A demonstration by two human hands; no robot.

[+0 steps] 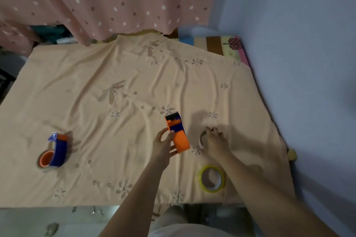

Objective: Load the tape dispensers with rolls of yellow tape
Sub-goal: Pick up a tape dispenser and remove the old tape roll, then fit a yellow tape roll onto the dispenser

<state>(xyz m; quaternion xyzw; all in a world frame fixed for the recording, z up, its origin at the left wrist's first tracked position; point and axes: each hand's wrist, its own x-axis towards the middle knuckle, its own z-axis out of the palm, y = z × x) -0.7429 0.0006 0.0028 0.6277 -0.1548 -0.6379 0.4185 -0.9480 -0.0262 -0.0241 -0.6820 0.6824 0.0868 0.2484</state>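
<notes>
From the head view, the left hand (163, 143) holds an orange and blue tape dispenser (177, 132) just above the cloth, thumb on its near side and fingers curled round the lower edge, so its grip is closed round the dispenser body. The dispenser's black end points away from the person. Just to its right, the right hand (213, 138) lies over a pale roll of tape (202, 138), fingertips curled down on the roll's rim; most of the roll is hidden beneath the hand. Nearer the person, a yellow tape roll (212, 179) lies flat and apart from both hands. Well off to the left, a second dispenser (54, 150) rests on the cloth, a roll seated on its orange hub.

The counter is covered by a wrinkled peach cloth (115, 82) embroidered with flowers. A pink dotted curtain (107, 0) hangs behind it, and a pale blue wall (308, 44) stands at the right.
</notes>
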